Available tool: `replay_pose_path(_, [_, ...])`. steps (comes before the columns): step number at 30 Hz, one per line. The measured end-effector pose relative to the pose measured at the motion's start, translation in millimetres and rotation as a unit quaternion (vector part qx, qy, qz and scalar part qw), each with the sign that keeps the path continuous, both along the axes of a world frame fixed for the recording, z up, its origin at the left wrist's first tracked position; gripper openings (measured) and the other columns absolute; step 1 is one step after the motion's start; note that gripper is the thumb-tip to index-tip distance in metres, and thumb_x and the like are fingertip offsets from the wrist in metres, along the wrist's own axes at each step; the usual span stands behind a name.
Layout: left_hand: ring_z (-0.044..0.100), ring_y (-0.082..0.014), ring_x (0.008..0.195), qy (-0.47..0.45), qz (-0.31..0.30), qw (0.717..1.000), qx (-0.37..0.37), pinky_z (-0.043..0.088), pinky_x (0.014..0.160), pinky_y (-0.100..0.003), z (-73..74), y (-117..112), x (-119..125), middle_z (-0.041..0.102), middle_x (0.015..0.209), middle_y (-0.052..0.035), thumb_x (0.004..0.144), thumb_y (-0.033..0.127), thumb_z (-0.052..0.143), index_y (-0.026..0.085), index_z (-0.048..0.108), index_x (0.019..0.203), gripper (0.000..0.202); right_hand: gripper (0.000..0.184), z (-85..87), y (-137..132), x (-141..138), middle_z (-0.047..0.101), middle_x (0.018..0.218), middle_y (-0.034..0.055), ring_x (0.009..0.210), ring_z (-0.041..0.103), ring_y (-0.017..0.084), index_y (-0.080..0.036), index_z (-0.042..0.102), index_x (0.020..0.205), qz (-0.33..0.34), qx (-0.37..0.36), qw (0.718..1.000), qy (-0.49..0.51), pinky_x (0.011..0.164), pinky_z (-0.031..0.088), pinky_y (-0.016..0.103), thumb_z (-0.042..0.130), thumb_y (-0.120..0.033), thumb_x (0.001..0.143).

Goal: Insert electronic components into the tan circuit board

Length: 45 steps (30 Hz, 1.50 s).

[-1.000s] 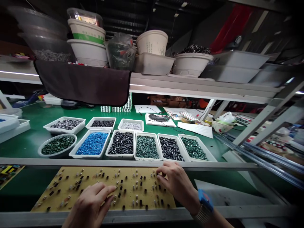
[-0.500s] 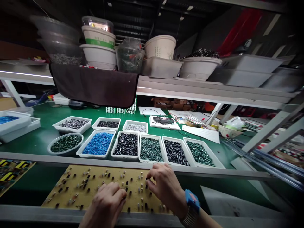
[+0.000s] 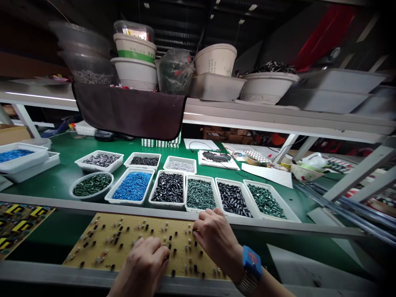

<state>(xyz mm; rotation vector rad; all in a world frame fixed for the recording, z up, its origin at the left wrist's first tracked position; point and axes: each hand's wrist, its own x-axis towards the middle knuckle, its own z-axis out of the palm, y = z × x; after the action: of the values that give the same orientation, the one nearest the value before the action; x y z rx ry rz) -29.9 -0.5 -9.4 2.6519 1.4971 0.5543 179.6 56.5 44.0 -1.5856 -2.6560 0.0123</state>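
Note:
My left hand [image 3: 144, 260] and my right hand [image 3: 215, 238] rest on a tan printed circuit board [image 3: 123, 243] studded with small black and silver components. The left fingertips press down near the board's front edge. The right fingertips are bunched among the components near the board's back edge. Whether either hand pinches a component is hidden by the fingers. A blue watch [image 3: 252, 260] with a metal band sits on my right wrist.
Several white trays of capacitors and blue parts, including a blue-filled one [image 3: 133, 186], stand on the green bench behind a grey rail [image 3: 185, 218]. Another circuit board [image 3: 21, 218] lies at left. A shelf [image 3: 247, 117] holding bowls and tubs runs overhead.
The whole view has slid right as my head turned. My right hand has moved left along the board, closer to my left hand.

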Motion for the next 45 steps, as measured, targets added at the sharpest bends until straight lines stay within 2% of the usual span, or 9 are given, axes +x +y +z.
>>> replay_pose_path(6, [0.062, -0.0233, 0.078, -0.004, 0.031, 0.999, -0.015, 0.045, 0.074, -0.039, 0.8, -4.0, 4.7, 0.063, 0.08, -0.0018, 0.088, 0.008, 0.044, 0.022, 0.059, 0.079, 0.022, 0.013, 5.4, -6.7, 3.5, 0.069, 0.09, 0.0049, 0.09, 0.059, 0.021, -0.019, 0.073, 0.085, -0.042, -0.036, 0.997, 0.046, 0.089, 0.035, 0.037, 0.061, -0.022, 0.087])
replay_pose_path(11, [0.061, -0.0228, 0.079, -0.009, 0.037, 0.999, -0.039, 0.043, 0.074, -0.037, 3.8, -7.4, 5.8, 0.063, 0.081, -0.0017, 0.084, 0.005, 0.048, 0.021, 0.059, 0.079, 0.02, 0.009, 1.9, -19.1, 7.0, 0.069, 0.089, 0.0039, 0.089, 0.059, 0.022, -0.021, 0.072, 0.083, -0.037, -0.07, 0.995, 0.059, 0.088, 0.036, 0.037, 0.064, -0.024, 0.083])
replay_pose_path(18, [0.061, -0.0236, 0.078, -0.014, 0.036, 0.998, -0.045, 0.043, 0.075, -0.039, 5.1, -9.3, 6.0, 0.063, 0.081, -0.002, 0.084, 0.004, 0.048, 0.022, 0.06, 0.081, 0.022, 0.01, -5.2, -25.4, 8.1, 0.068, 0.09, 0.0023, 0.09, 0.059, 0.02, -0.021, 0.07, 0.08, -0.028, -0.072, 0.994, 0.08, 0.088, 0.035, 0.036, 0.061, -0.022, 0.084])
replay_pose_path(28, [0.063, -0.0216, 0.075, -0.064, 0.028, 0.997, -0.022, 0.043, 0.075, -0.036, 0.4, -13.5, -4.4, 0.064, 0.08, 0.0006, 0.085, 0.008, 0.051, 0.024, 0.06, 0.082, 0.019, 0.014, -6.0, -28.0, 1.1, 0.069, 0.091, 0.0046, 0.091, 0.059, 0.022, -0.02, 0.07, 0.08, -0.022, -0.051, 0.998, 0.028, 0.086, 0.035, 0.036, 0.059, -0.023, 0.088])
replay_pose_path(33, [0.062, -0.0211, 0.078, -0.087, 0.037, 0.995, -0.034, 0.044, 0.077, -0.037, 0.3, -15.4, -7.9, 0.064, 0.083, 0.0006, 0.086, 0.011, 0.053, 0.024, 0.061, 0.085, 0.016, 0.01, -3.4, -32.1, 5.9, 0.069, 0.092, 0.0035, 0.091, 0.059, 0.021, -0.022, 0.072, 0.089, -0.043, -0.062, 0.995, 0.059, 0.088, 0.034, 0.036, 0.063, -0.02, 0.086])
replay_pose_path(39, [0.061, -0.0213, 0.082, -0.093, 0.038, 0.993, -0.066, 0.045, 0.078, -0.036, 4.1, -16.0, -6.1, 0.064, 0.085, -0.0015, 0.086, 0.009, 0.054, 0.022, 0.063, 0.085, 0.016, 0.016, -5.4, -37.8, 10.6, 0.067, 0.084, 0.0009, 0.085, 0.058, 0.019, -0.023, 0.071, 0.079, -0.007, -0.067, 0.995, 0.07, 0.08, 0.034, 0.034, 0.059, -0.02, 0.089])
replay_pose_path(45, [0.061, -0.0225, 0.08, -0.06, 0.02, 0.996, -0.065, 0.044, 0.077, -0.037, 1.4, -10.1, -3.5, 0.064, 0.082, -0.0028, 0.085, 0.008, 0.053, 0.02, 0.062, 0.081, 0.015, 0.01, -10.7, -41.6, 17.3, 0.067, 0.085, 0.0018, 0.086, 0.059, 0.02, -0.022, 0.072, 0.086, -0.019, -0.039, 0.991, 0.124, 0.082, 0.034, 0.035, 0.062, -0.021, 0.087])
